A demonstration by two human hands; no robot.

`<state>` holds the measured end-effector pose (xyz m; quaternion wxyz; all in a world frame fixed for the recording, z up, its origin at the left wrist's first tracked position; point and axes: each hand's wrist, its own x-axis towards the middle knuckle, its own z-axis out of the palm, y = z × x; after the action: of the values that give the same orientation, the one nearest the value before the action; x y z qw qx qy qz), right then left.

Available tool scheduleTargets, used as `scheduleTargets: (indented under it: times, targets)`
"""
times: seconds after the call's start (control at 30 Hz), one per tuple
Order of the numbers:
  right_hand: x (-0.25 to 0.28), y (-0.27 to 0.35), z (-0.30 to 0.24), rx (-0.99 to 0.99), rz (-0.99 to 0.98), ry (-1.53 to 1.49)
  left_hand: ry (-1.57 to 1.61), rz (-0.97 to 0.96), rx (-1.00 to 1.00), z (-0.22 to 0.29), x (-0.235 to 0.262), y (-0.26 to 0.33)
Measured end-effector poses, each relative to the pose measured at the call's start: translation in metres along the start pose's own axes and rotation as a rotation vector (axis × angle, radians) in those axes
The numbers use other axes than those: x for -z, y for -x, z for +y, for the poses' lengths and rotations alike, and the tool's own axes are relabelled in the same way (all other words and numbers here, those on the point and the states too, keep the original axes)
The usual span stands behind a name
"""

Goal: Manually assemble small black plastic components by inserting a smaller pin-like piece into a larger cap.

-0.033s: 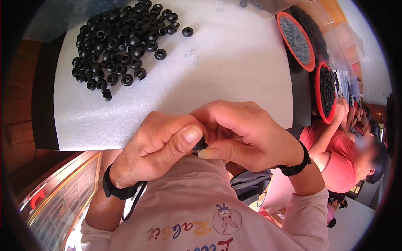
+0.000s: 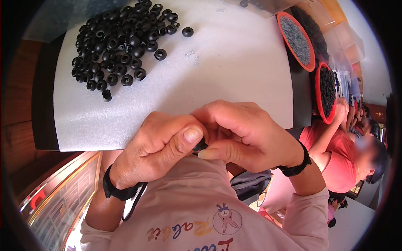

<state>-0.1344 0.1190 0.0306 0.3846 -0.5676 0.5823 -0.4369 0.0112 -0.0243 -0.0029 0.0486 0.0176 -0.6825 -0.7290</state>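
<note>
My left hand [image 2: 161,144] and my right hand [image 2: 247,136] meet just off the near edge of the white foam sheet. Between their thumbs and curled fingers a small black part [image 2: 200,146] shows, mostly covered by the fingers. The left thumb lies along its upper left side, and the right thumb tip presses in from the right. Both hands are closed on it. Beyond them, at the far left of the sheet, lies a pile of black round pieces with holes [image 2: 121,48]. A single black piece [image 2: 107,96] sits at the pile's near end.
White foam sheet [image 2: 234,75] covers the dark table. A few tiny clear bits [image 2: 189,54] lie on it. At the right stand an orange-rimmed bowl of grey pieces [image 2: 296,39] and a red bowl of black pieces [image 2: 327,90]. A co-worker in red [image 2: 339,161] sits at the right.
</note>
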Motion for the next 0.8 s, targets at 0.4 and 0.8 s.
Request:
scheduleTargets:
  times: [0.4,0.8]
  targets:
    - [0.0,-0.012,0.004,0.013,0.072,-0.011,0.068,0.102,0.05,0.006,0.001,-0.004]
    - [-0.008,-0.006,-0.036,0.216,0.175,0.71,0.434,0.078,0.087,-0.003,0.004,0.0]
